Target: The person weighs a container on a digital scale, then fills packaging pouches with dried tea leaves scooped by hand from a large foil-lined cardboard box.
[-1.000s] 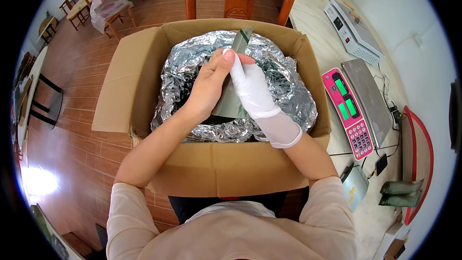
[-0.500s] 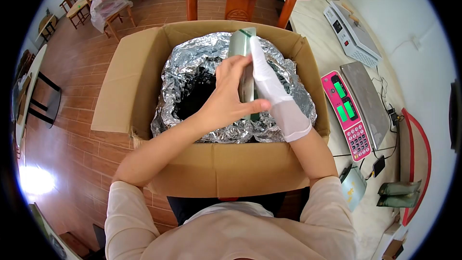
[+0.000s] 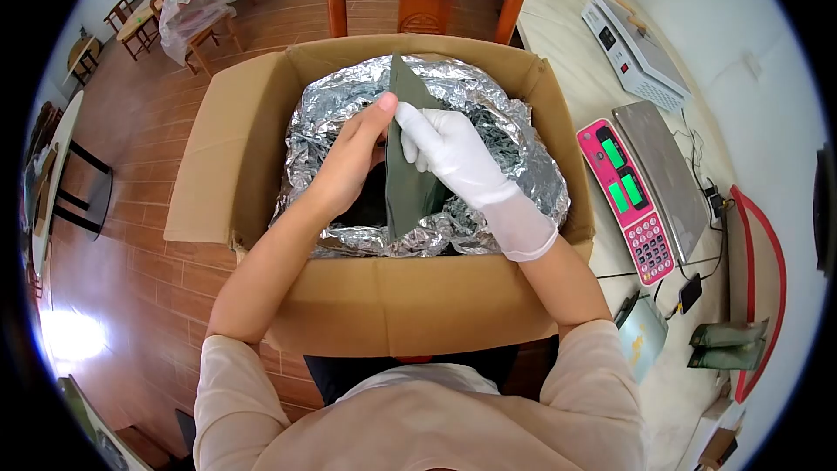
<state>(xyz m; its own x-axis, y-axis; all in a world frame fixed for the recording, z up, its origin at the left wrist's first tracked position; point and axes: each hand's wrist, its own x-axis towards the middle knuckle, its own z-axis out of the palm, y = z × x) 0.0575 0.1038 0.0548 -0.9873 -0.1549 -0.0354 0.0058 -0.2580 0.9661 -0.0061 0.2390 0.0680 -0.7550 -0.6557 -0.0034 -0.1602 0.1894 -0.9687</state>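
The green pouch (image 3: 408, 166) stood upright over the foil-lined box (image 3: 384, 296), long axis running away from the person; left hand (image 3: 349, 161) and gloved right hand (image 3: 449, 148) pinched its upper end between them.

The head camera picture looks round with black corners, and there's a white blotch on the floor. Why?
Head view: a fisheye lens bends straight lines, so the cardboard box edges bow and the corners go black. The blotch is glare on the glossy floor at lower left. The crinkled foil liner glints brightly. The hands and the green pouch look sharp, evenly lit.
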